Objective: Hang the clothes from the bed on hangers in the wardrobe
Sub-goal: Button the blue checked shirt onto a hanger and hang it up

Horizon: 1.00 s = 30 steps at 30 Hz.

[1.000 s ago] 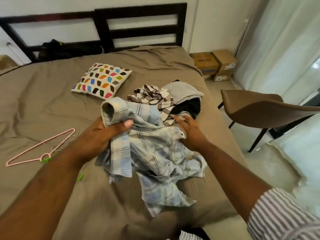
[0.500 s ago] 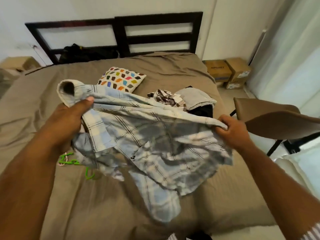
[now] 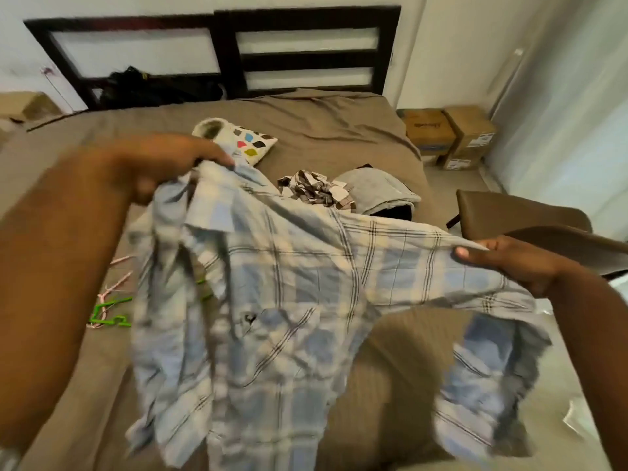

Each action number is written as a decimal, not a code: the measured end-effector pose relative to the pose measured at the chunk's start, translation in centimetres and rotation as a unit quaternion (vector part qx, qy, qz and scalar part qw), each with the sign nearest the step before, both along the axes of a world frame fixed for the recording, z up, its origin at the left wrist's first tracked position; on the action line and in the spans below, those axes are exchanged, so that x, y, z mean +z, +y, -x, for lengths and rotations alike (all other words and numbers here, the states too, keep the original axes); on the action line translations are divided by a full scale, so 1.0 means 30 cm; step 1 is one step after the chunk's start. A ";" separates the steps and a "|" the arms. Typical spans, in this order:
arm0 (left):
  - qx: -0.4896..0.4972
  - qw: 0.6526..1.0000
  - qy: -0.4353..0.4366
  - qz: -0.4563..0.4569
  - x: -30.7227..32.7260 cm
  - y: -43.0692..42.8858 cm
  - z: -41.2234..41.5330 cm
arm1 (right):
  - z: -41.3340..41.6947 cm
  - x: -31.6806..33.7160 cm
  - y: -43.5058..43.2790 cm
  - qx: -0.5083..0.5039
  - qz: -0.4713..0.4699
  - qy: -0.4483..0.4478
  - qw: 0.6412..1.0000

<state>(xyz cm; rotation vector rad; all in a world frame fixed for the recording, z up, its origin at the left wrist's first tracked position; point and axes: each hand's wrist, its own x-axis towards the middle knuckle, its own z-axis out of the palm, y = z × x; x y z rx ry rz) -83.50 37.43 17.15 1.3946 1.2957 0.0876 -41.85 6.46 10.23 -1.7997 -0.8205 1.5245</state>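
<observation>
You are holding a blue and white plaid shirt (image 3: 289, 283) up over the bed (image 3: 323, 130). Your left hand (image 3: 163, 168) is high on the left. Its fingers are curled tight round a bunch of the shirt near the collar. Your right hand (image 3: 503, 263) is lower on the right. It pinches the edge of the shirt between thumb and fingers. The shirt is stretched between your two hands, and the rest of it hangs down in loose folds in front of you. It has a small chest pocket with a dark mark on it. The shirt looks a bit blurry.

Behind the shirt, a small pile of other clothes sits on the bed. There is a brown and white checked one (image 3: 316, 190), a grey one (image 3: 380, 188) just beside it, and a black one (image 3: 394, 214) under the grey one. A white pillow (image 3: 248, 144) with coloured spots lies further back, partly hidden by your left hand.

On the left, near your arm, a pink hanger (image 3: 115, 283) and a green hanger (image 3: 108, 314) lie on the bed. They are close together, and the shirt hides part of them.

A dark headboard (image 3: 306, 59) stands at the far end of the bed, with a black bag (image 3: 153, 90) by it. Cardboard boxes (image 3: 448, 134) are stacked on the floor by the far right corner of the bed. A brown chair (image 3: 530, 222) stands on the right beside the bed, just behind your right hand.
</observation>
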 end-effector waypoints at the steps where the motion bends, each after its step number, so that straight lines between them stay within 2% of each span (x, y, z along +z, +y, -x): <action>1: 0.002 1.000 0.028 -0.012 -0.020 0.028 -0.085 | -0.030 -0.025 0.039 -0.033 0.002 -0.011 0.999; 2: -0.002 1.000 0.026 0.007 -0.031 0.009 -0.195 | -0.067 -0.062 0.088 -0.072 -0.007 -0.024 0.997; 4: -0.044 0.998 0.036 -0.021 -0.103 0.082 -0.307 | -0.137 -0.152 0.173 -0.179 -0.035 -0.075 0.980; 5: -0.058 0.994 0.068 -0.056 -0.185 0.145 -0.332 | -0.174 -0.215 0.212 -0.231 -0.050 -0.101 0.966; 7: -0.073 0.961 0.205 -0.171 -0.357 0.204 -0.321 | -0.235 -0.353 0.267 -0.267 -0.062 -0.201 0.940; 9: -0.077 0.915 0.307 -0.249 -0.545 0.192 -0.276 | -0.294 -0.546 0.278 -0.218 -0.023 -0.323 0.921; 10: -0.069 0.894 0.348 -0.274 -0.646 0.156 -0.228 | -0.314 -0.654 0.267 -0.160 0.025 -0.384 0.909; 12: -0.041 0.859 0.398 -0.319 -0.828 0.063 -0.117 | -0.331 -0.903 0.205 -0.093 0.049 -0.455 0.884; 13: 0.002 0.861 0.394 -0.320 -0.906 -0.009 -0.060 | -0.263 -0.946 0.169 -0.095 0.047 -0.434 0.895; 14: 0.030 0.875 0.377 -0.302 -0.986 -0.088 -0.014 | -0.173 -0.964 0.133 -0.118 0.056 -0.364 0.922; 16: 0.036 0.929 0.312 -0.196 -1.120 -0.310 0.023 | 0.021 -0.997 0.051 -0.092 0.077 -0.256 0.959; 17: 0.028 0.952 0.274 -0.135 -1.172 -0.430 0.021 | 0.129 -1.008 0.002 -0.063 0.072 -0.245 0.965; 19: 0.022 0.975 0.217 -0.047 -1.258 -0.635 -0.014 | 0.286 -1.090 -0.108 -0.037 0.055 -0.255 0.965; 22: 0.057 0.990 0.113 0.058 -1.371 -0.799 -0.073 | 0.419 -1.173 -0.219 -0.001 0.134 -0.267 0.954; 24: 0.037 0.993 0.109 0.034 -1.415 -0.818 -0.110 | 0.460 -1.216 -0.254 -0.008 0.165 -0.290 0.943; 27: 0.090 0.993 0.075 -0.005 -1.437 -0.772 -0.170 | 0.467 -1.238 -0.234 -0.081 0.203 -0.312 0.925; 30: 0.103 0.989 0.107 0.007 -1.441 -0.706 -0.204 | 0.415 -1.267 -0.192 -0.118 0.239 -0.301 0.915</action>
